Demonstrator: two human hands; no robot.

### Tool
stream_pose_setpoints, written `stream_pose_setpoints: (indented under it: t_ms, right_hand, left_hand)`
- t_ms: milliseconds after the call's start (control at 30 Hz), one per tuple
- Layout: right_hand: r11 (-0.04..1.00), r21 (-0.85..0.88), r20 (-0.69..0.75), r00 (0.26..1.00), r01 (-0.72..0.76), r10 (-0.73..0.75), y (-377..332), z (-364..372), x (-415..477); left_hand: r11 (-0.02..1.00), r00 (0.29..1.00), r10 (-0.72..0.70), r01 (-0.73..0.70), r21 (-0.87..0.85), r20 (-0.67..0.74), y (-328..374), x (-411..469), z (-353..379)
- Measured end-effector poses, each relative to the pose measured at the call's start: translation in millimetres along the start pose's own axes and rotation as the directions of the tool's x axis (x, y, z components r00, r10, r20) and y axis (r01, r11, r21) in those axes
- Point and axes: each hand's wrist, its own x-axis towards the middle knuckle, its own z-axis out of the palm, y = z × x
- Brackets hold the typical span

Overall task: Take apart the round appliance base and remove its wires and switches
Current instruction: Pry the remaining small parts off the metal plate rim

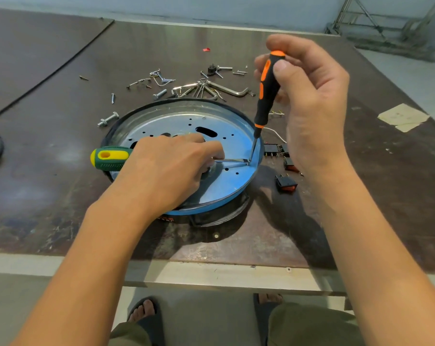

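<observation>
My right hand (308, 96) pinches the orange screwdriver (267, 88) nearly upright; its tip meets the flat blade of the green screwdriver (111, 158), gripped in my left hand (169, 171), at the round base's (211, 193) right rim.

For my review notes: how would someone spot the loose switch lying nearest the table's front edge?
Start at the round appliance base in the middle of the table and look just right of its rim, below the right hand. The switch is black with a red rocker, lying alone, nearer the front edge than the other switches.
</observation>
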Motion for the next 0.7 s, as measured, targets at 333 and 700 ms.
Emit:
stream_pose_setpoints:
  t_ms: [333, 700]
  right_hand:
    - [1.000, 0.028, 0.036, 0.999, -0.006, 0.005, -2.2, 0.0, -0.2]
    - [1.000, -0.014, 0.013, 1.000, 0.024, -0.024, -0.1, 2.3, -0.7]
  left_hand:
    - [1.000, 1.000, -0.006, 0.006, -0.001, 0.021, 0.0, 0.6, -0.3]
    - [1.000, 1.000, -0.012, 0.012, 0.003, 0.022, -0.3, 0.6, 0.4]
